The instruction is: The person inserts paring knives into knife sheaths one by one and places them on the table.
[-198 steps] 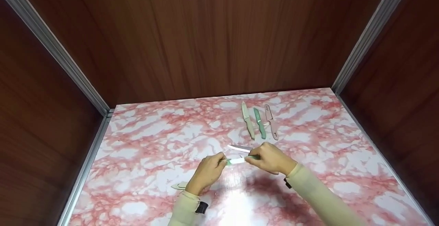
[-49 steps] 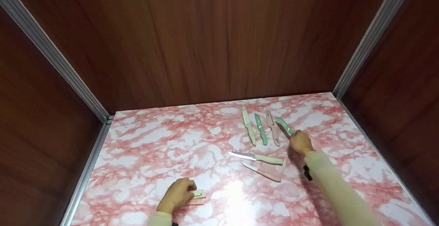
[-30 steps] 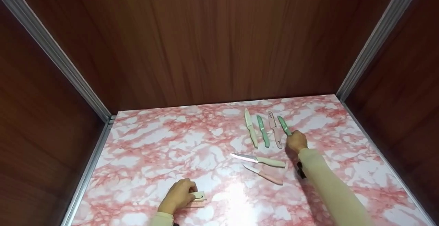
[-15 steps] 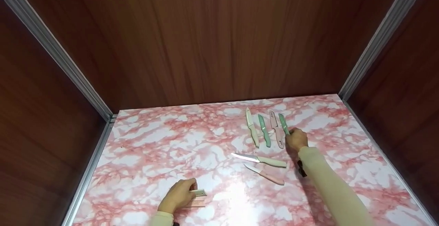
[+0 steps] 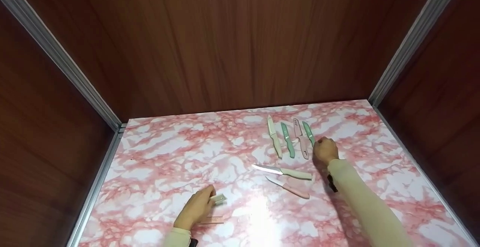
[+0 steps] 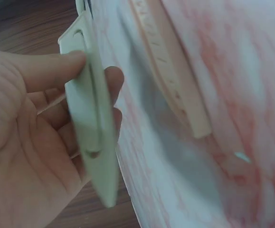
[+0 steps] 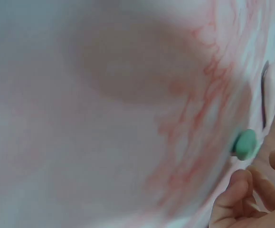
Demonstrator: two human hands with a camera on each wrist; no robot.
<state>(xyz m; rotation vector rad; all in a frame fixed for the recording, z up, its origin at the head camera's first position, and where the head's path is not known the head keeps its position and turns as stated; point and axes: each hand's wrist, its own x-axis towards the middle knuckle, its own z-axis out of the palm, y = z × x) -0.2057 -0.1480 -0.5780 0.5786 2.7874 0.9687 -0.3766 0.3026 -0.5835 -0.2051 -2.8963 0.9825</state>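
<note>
Between thumb and fingers, my left hand (image 5: 197,206) pinches a cream knife sheath (image 6: 92,118), lifted off the table. A pink knife sheath (image 5: 212,220) lies beneath that hand. My right hand (image 5: 325,150) is beside the handle end of a sheathed green knife (image 5: 308,130), the rightmost of a row. In the right wrist view, the green handle end (image 7: 245,145) shows clear of the loosely bent fingers (image 7: 239,183), with the thumb apart. An unsheathed cream-handled knife (image 5: 294,173) and an unsheathed pink-handled knife (image 5: 295,192) lie between the hands, blades pointing left.
Left of that green knife lie a sheathed pink knife (image 5: 301,140), another sheathed green knife (image 5: 287,139) and a sheathed cream knife (image 5: 275,137), roughly parallel. Dark wood panels (image 5: 232,44) enclose the marbled pink-and-white table (image 5: 165,164) at the back and sides.
The green knife was sheathed and set down at the row's right end; my right hand has since let go of it. My left hand has picked up the cream sheath, leaving the pink one.
</note>
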